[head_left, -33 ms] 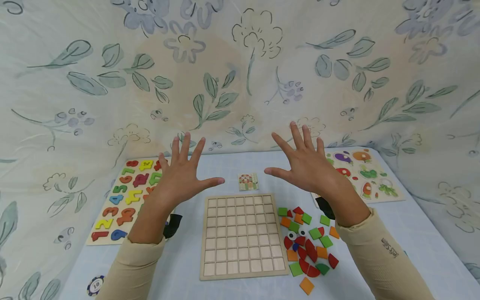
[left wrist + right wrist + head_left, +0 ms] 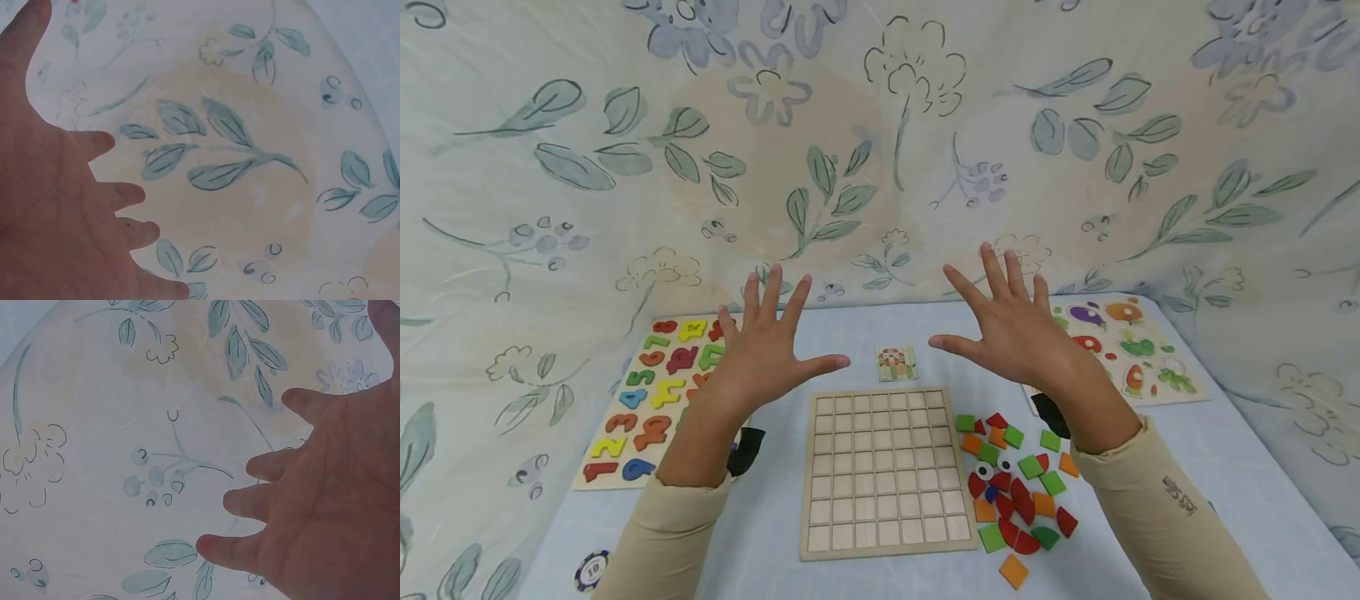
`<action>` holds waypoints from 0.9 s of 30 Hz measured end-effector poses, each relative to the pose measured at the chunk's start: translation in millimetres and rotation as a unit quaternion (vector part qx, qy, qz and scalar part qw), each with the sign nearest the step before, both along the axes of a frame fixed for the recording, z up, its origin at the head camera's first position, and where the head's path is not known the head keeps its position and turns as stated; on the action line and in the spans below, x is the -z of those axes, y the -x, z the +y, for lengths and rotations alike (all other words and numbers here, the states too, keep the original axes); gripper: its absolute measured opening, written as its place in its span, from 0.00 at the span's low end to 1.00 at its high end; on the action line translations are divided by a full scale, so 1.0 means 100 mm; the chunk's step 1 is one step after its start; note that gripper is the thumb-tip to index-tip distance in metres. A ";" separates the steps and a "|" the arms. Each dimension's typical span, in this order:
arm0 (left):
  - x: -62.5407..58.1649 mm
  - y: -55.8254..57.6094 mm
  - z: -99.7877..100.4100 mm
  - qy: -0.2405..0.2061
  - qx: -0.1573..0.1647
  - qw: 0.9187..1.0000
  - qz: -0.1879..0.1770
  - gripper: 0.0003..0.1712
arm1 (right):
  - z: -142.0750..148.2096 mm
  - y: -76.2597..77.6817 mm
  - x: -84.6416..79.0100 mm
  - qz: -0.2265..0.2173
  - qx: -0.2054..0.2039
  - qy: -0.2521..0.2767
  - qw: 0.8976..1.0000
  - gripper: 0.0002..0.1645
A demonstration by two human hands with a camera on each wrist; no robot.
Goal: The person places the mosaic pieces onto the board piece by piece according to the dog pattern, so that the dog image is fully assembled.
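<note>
Both hands are raised with fingers spread, and neither holds anything. My left hand (image 2: 758, 358) hovers beside the number puzzle board (image 2: 658, 421), hiding part of it; the left wrist view shows its palm and fingers against floral cloth. On the other side my right hand (image 2: 1015, 337) is held up near the vegetable puzzle board (image 2: 1172, 392), with its palm also showing in the right wrist view. Between and below them lies a wooden grid board (image 2: 887, 482) with bare square cells. Loose coloured pieces (image 2: 1022, 500), red, green and orange, are scattered along its right side.
A small picture card (image 2: 897, 364) lies behind the grid board. At the front left is a round chip (image 2: 592, 571) marked 10, partly beside the sleeve. Floral cloth (image 2: 820, 242) rises behind the pale blue table cover (image 2: 767, 517).
</note>
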State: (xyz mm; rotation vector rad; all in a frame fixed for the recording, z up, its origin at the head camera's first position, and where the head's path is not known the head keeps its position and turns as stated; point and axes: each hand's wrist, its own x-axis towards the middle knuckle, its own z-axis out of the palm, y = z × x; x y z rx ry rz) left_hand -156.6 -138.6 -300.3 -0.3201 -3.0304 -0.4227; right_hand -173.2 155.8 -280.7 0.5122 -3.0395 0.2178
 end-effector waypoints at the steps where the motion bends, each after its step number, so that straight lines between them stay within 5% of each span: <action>1: 0.01 -0.01 -0.01 0.000 -0.001 1.000 -0.001 0.63 | -0.01 0.00 0.00 0.000 -0.001 0.001 1.000 0.54; 6: 0.07 -0.04 -0.06 -0.004 0.002 1.000 -0.008 0.64 | -0.03 -0.02 0.01 0.011 -0.014 0.011 1.000 0.51; 10: 0.26 -0.09 -0.19 0.008 0.027 0.999 -0.030 0.65 | -0.02 0.01 0.13 0.020 -0.030 0.025 0.999 0.45; 13: 0.54 -0.19 -0.33 0.009 0.054 0.996 -0.074 0.65 | 0.03 0.05 0.42 -0.003 -0.046 0.024 0.999 0.36; 20: 1.25 -0.47 -0.48 0.001 0.086 0.974 -0.209 0.64 | 0.34 0.05 1.19 -0.157 -0.021 -0.006 0.987 0.20; 27: 1.50 -0.58 -0.42 0.015 0.086 0.966 -0.242 0.68 | 0.54 -0.02 1.47 -0.210 0.010 0.025 0.977 0.15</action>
